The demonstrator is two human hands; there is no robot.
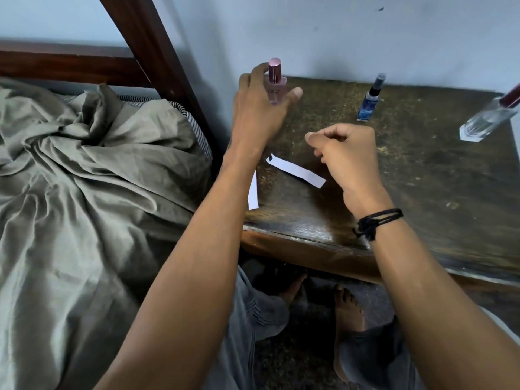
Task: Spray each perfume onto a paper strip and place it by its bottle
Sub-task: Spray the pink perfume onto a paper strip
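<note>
On the table (422, 178), the pink bottle (274, 80) is ringed by the half-open left hand (259, 108); the diagonal paper strip (297, 170) is overhung by the curled, empty right hand (346, 153).

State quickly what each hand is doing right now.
Left hand: open, fingers spread around the pink bottle.
Right hand: closed, fingers curled, holding nothing visible.

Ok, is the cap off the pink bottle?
No, the pink bottle has its pink cap seated on top.
</note>
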